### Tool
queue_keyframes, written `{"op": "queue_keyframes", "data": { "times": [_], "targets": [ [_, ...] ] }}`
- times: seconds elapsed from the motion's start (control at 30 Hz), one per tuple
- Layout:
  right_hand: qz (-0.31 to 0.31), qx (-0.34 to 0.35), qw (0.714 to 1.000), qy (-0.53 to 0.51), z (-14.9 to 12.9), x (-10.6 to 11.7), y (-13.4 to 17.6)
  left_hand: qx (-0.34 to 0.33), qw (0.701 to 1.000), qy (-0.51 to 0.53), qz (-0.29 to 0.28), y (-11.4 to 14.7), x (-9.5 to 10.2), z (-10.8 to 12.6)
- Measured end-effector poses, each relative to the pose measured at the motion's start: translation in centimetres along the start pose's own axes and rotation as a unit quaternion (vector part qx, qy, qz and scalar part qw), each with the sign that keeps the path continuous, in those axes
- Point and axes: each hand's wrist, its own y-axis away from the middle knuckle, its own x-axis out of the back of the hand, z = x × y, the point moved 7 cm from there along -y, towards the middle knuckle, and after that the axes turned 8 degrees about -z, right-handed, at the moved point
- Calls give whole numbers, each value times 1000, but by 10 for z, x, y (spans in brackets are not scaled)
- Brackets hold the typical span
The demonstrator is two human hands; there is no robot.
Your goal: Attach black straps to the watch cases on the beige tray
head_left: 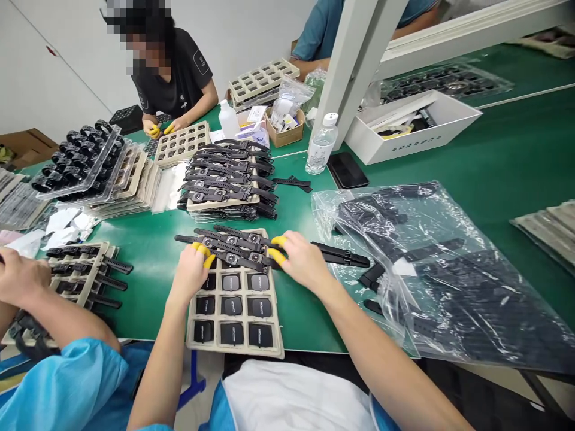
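A beige tray (234, 348) in front of me holds square watch bodies (232, 306) in its near rows. Across its far end lie several black smartwatches (232, 240) with straps attached and their round sensors facing up. My left hand (191, 269), with yellow finger covers, is closed around the left strap end of the nearest smartwatch (242, 260). On the other side my right hand (302, 258), also with yellow finger covers, pinches the same watch's right end. The fingers partly hide both strap ends. Loose black straps (341, 255) lie to the right of my right hand.
A clear plastic bag (449, 263) of black straps covers the right side. Beyond my tray stands a stack of trays with strapped watches (229, 176). A bottle (322, 143), phone (347, 170) and white box (411, 129) are farther back. Co-workers sit left and opposite.
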Motion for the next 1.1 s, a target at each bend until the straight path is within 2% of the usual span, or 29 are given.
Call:
{"op": "queue_keyframes", "data": {
  "times": [0.07,0.13,0.23,0.3,0.43,0.53,0.63,0.7,0.77,0.8,0.87,0.9,0.93,1.0,1.1],
  "targets": [
    [3,-42,999,9,34,16,4,4,998,-26,-49,12,-5,-2],
    [-28,-90,995,14,70,24,11,4,996,-46,-81,20,-7,0],
    [-88,-142,986,22,109,23,23,4,994,-66,-90,20,-6,6],
    [-113,-159,981,27,122,18,28,5,993,-76,-91,15,-6,10],
    [-120,-151,980,41,121,13,27,6,991,-80,-108,9,-6,8],
    [-55,-141,988,22,111,25,22,10,993,-39,-112,11,5,1],
    [10,-170,983,-63,97,36,19,49,993,87,-63,13,32,-1],
    [29,-166,971,-170,76,33,15,77,972,222,-14,10,48,7],
    [32,-121,939,-319,45,23,10,61,923,378,16,0,50,29],
    [23,-94,912,-399,28,16,8,32,891,453,24,-8,47,44],
    [-34,-54,848,-526,-6,-4,6,-36,835,549,15,-24,33,76],
    [-68,-42,818,-569,-20,-13,7,-59,820,569,14,-31,24,89],
    [-97,-34,793,-600,-31,-21,7,-75,814,576,12,-36,15,99],
    [-129,-31,758,-639,-42,-30,9,-97,818,567,15,-43,-1,110],
    [-145,-48,728,-668,-42,-34,10,-144,837,527,15,-43,-9,116]
  ]
}}
